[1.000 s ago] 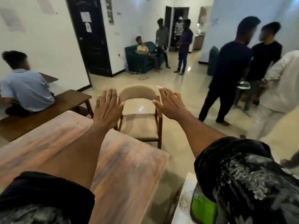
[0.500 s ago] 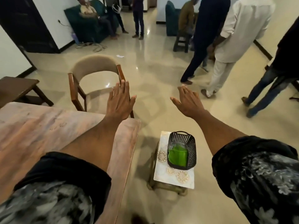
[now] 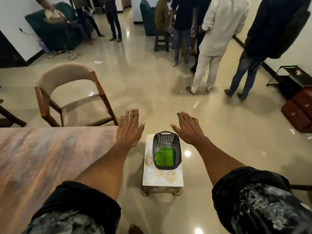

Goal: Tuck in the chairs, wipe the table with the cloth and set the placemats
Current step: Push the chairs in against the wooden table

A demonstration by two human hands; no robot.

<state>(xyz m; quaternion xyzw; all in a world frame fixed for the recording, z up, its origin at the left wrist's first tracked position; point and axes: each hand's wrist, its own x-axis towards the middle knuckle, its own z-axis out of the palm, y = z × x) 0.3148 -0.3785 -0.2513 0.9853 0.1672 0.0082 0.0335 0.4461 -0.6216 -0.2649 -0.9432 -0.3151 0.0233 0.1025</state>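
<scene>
Head view shows our hands point(image 3: 130, 128) point(image 3: 190, 128) spread and empty above the basket point(image 3: 167, 150); we should lower and pinch the cloth point(image 3: 165, 157), sparing the mats point(image 3: 163, 179).

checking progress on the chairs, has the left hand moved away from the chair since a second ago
Yes. The left hand was up at the chair back; now it hovers past the table corner, right of the chair, nearer the basket.

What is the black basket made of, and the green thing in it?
The black basket looks like moulded plastic: its walls are a grid of small holes with a smooth rim. The green thing inside seems to be soft cloth, folded, matte, with creases.
</scene>
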